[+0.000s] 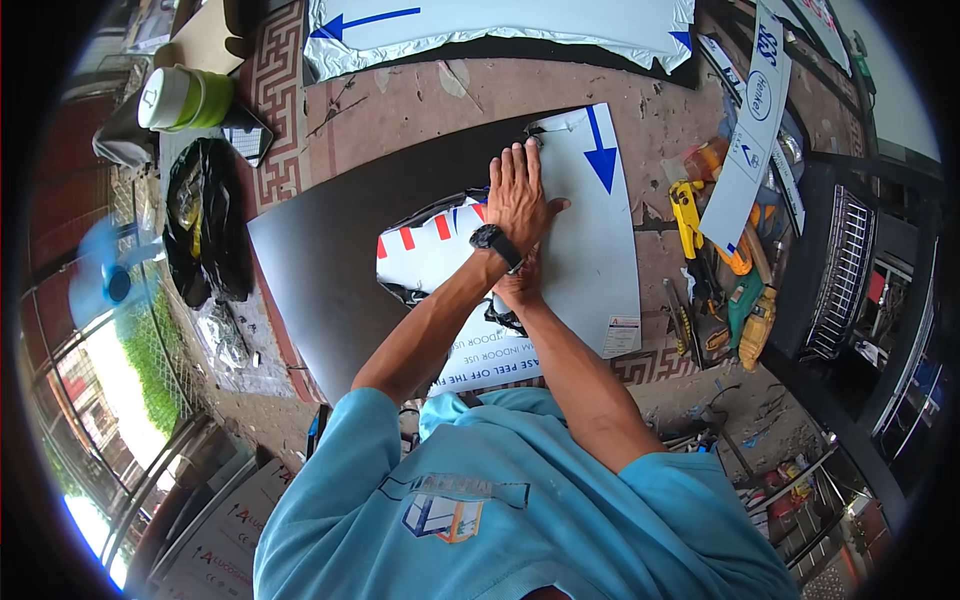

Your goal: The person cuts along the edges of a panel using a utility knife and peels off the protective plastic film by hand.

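A dark, smooth panel (310, 265) lies before me. White protective film (600, 260) with a blue arrow covers its right part; a torn piece of film (420, 245) with red stripes and black edges lies across the middle. My left hand (518, 200), with a black watch on its wrist, rests flat on the film, fingers stretched away from me and thumb out to the right. My right hand (522, 285) is just below it, at the film's crumpled black edge (503, 318). Its fingers are mostly hidden behind the left wrist, so their grip does not show.
Another film-covered panel (500, 22) lies at the far edge. On the right are a yellow tool (686, 215), several hand tools and a long white strip (748, 125). To the left stand a green-and-white jug (190, 98), a black plastic bag (205, 220) and a blue fan (112, 283).
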The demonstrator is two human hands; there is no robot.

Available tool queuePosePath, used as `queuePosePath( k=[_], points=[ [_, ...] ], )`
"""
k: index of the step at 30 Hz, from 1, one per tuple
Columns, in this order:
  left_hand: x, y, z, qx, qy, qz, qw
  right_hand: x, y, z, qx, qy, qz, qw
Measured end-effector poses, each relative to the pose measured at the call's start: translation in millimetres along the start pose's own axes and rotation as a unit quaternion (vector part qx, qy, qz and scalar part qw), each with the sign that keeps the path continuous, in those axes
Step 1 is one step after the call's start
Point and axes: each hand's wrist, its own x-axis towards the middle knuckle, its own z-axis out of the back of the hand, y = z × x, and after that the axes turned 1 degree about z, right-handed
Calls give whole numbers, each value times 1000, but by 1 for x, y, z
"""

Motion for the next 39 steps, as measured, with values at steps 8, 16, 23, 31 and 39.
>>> queuePosePath(
  k=[8,16,23,31,39],
  points=[
    [24,0,-2,57,-61,3,996,-8,-5,-6,-652,51,126,746],
    [11,10,5,-80,-103,-2,991,-3,-17,8,-676,28,165,718],
    [82,11,-19,-149,-175,234,945,6,5,-12,-712,36,163,683],
    [55,-3,7,-508,12,123,852,5,7,-8,-701,62,79,706],
    [32,-46,18,-297,-84,128,943,4,1,-7,-597,-23,129,791]
  ],
)
